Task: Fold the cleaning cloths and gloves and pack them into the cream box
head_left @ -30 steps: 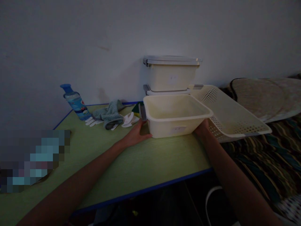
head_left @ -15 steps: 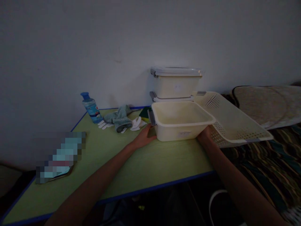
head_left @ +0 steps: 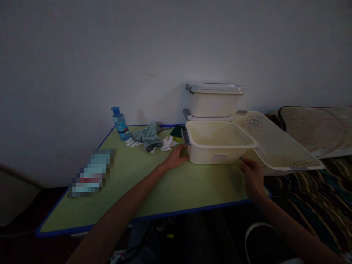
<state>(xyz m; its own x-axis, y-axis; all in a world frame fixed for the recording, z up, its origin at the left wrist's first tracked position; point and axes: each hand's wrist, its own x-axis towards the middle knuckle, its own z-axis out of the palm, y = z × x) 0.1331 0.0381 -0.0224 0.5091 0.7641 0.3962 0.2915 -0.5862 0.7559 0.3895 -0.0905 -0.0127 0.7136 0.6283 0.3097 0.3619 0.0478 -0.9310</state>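
Standing left of centre is one blue bottle (head_left: 121,125), then one left hand (head_left: 176,157) spread wide against one lidless, labelled cream bin (head_left: 220,147) right of centre, one right hand (head_left: 253,178) curled narrow, grip unclear, one holed basket (head_left: 280,143) mid-right.

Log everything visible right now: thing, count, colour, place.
Open bin: one, cream, right half of table
Lidded bins: two, cream, stacked behind it
Perforated basket: one, cream, right of bins
Bottle: one, blue, table's far left
Cloth: one, grey-green, right of bottle
Gloves: count unclear, white, around cloth
Sponge: one, green-yellow, left of bins
Blurred item: one, mostly pale blue, table's left
Table: one, green, blue-edged, centre
Cushion: one, beige, right
Striped cover: one, multicoloured, lower right
Loop: one, white, bottom right
Wall: one, grey, back
Small piece: one, grey, at right fingertips
Left hand: one, bare, at bin's left end
Right hand: one, bare, near bin's right end
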